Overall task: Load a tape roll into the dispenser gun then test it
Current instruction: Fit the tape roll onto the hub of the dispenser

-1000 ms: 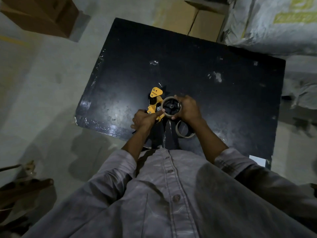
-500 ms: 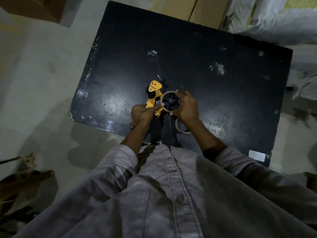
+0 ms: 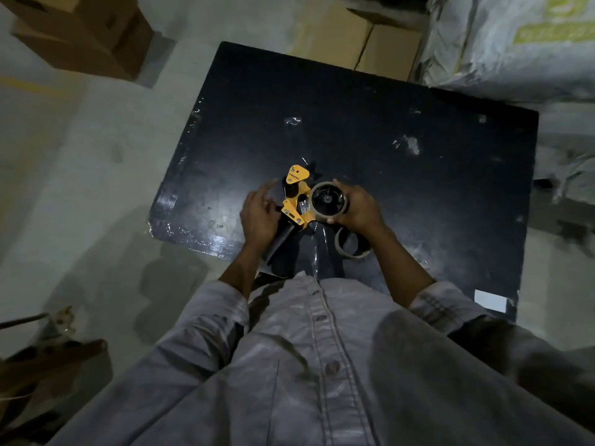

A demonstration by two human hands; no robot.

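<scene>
A yellow and black tape dispenser gun [image 3: 297, 201] is held above the black table [image 3: 386, 162]. A clear tape roll [image 3: 328, 199] sits on the gun's black hub. My right hand [image 3: 359, 207] is wrapped around that roll from the right. My left hand [image 3: 257, 214] is at the gun's left side with its fingers spread and the index finger raised; its palm lies against the dark handle below. An empty cardboard tape core [image 3: 351, 244] lies on the table under my right wrist.
Cardboard boxes [image 3: 357, 37] stand behind the table and another box [image 3: 83, 33] sits on the floor at far left. Big white sacks [image 3: 515, 43] are stacked at the right. A white label [image 3: 489, 300] marks the table's near right corner.
My left hand has drawn its thumb and fingers off the roll and opened them beside the gun. My right hand stays on the roll. The camera view shifted slightly.
</scene>
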